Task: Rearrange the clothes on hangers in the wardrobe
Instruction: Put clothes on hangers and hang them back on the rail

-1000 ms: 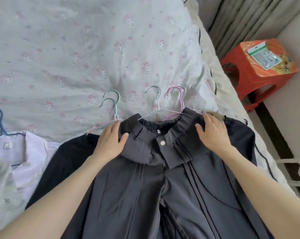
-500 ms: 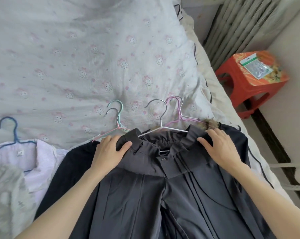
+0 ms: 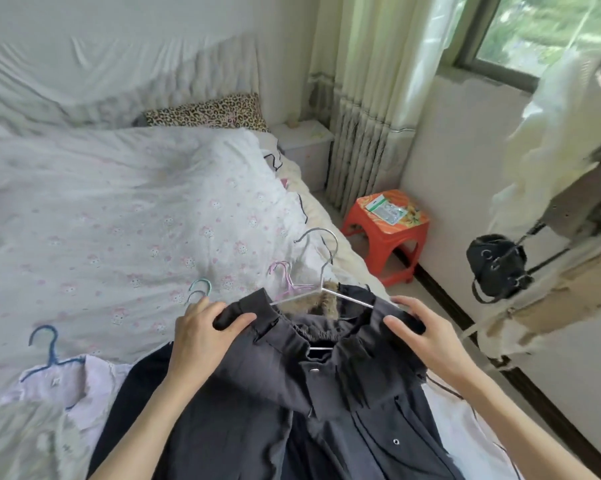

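Both forearms reach up from the bottom of the frame, bare to the wrists, angling in toward the centre. Left hand (image 3: 202, 336) sits left of centre, fingers bent over, thumb stretched right and pinching down. Right hand (image 3: 427, 336) sits right of centre, fingers curled and clamped, thumb pointing left. Both hands level, well apart, palms down.

The dark garment (image 3: 275, 393) ran off the bottom edge below the left hand (image 3: 202, 337). Its fingers hid two hangers' (image 3: 198, 289) shoulders. Right of the right hand (image 3: 427, 337), hanging clothes (image 3: 548, 168) were blurred.
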`<move>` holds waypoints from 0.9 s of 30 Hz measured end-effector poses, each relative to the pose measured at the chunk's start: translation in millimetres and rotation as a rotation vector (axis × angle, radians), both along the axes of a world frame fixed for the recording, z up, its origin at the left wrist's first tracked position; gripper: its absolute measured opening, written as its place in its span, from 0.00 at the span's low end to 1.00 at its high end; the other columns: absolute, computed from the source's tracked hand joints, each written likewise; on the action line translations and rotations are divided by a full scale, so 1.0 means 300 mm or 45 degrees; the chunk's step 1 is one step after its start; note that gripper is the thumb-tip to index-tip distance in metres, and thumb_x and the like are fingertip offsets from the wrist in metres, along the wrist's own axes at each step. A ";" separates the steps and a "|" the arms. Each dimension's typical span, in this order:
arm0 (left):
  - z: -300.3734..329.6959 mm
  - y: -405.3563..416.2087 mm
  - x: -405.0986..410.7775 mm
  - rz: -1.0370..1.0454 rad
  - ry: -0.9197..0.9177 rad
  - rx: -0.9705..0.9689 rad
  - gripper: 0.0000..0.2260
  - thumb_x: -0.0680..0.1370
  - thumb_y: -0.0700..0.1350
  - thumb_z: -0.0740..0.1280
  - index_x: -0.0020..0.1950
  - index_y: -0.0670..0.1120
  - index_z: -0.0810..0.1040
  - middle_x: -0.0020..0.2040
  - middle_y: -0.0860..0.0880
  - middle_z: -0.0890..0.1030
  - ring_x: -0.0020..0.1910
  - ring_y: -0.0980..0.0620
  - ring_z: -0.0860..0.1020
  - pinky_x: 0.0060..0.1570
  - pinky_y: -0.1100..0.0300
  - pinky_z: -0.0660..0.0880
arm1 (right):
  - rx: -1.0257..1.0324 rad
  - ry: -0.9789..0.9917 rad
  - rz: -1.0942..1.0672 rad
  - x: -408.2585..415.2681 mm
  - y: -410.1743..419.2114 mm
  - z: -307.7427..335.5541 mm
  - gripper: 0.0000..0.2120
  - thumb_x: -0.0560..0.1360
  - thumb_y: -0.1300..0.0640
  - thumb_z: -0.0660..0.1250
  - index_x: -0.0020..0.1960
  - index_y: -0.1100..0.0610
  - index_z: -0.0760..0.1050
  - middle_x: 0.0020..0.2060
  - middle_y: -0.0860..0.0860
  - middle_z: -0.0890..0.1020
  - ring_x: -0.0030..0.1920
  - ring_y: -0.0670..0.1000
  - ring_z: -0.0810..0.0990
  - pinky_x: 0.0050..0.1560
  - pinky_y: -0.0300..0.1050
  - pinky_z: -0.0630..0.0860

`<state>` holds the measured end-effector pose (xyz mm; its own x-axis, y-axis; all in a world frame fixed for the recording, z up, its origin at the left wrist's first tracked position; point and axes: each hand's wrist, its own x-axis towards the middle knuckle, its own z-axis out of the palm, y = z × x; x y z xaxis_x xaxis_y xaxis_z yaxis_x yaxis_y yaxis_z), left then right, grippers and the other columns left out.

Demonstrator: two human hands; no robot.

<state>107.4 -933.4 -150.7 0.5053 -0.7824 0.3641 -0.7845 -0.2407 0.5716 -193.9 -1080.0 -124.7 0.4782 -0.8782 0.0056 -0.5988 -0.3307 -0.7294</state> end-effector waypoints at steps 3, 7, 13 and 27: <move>0.117 0.006 -0.082 -0.063 0.030 -0.071 0.27 0.66 0.58 0.74 0.28 0.54 0.54 0.27 0.55 0.60 0.32 0.47 0.66 0.34 0.54 0.63 | -0.115 -0.036 -0.084 -0.099 0.076 0.128 0.07 0.74 0.50 0.68 0.52 0.45 0.78 0.47 0.42 0.79 0.51 0.47 0.76 0.55 0.43 0.70; 0.255 0.006 -0.186 -0.182 0.112 -0.125 0.23 0.67 0.56 0.75 0.28 0.49 0.62 0.29 0.52 0.67 0.35 0.46 0.69 0.38 0.51 0.67 | -0.290 -0.058 -0.215 -0.259 0.205 0.270 0.08 0.73 0.53 0.69 0.40 0.41 0.74 0.41 0.44 0.78 0.44 0.48 0.76 0.47 0.45 0.72; 0.387 0.033 -0.445 -0.462 0.323 -0.111 0.15 0.70 0.53 0.72 0.36 0.42 0.75 0.37 0.49 0.75 0.42 0.46 0.73 0.46 0.47 0.73 | -0.731 0.222 -0.574 -0.537 0.482 0.400 0.04 0.73 0.55 0.69 0.44 0.56 0.77 0.40 0.48 0.78 0.42 0.54 0.76 0.45 0.50 0.71; 0.541 0.285 -1.424 -1.501 0.385 -0.066 0.12 0.70 0.54 0.71 0.42 0.46 0.79 0.38 0.55 0.75 0.46 0.48 0.75 0.56 0.45 0.69 | -0.881 0.455 -1.653 -1.223 1.479 0.481 0.13 0.71 0.44 0.68 0.43 0.54 0.79 0.36 0.45 0.79 0.37 0.46 0.77 0.38 0.38 0.71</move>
<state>-319.8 -847.8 11.6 -0.4354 -0.8069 0.3991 -0.3400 0.5580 0.7570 -560.9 -636.4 19.6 -0.5380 -0.5527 0.6365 -0.8429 0.3441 -0.4137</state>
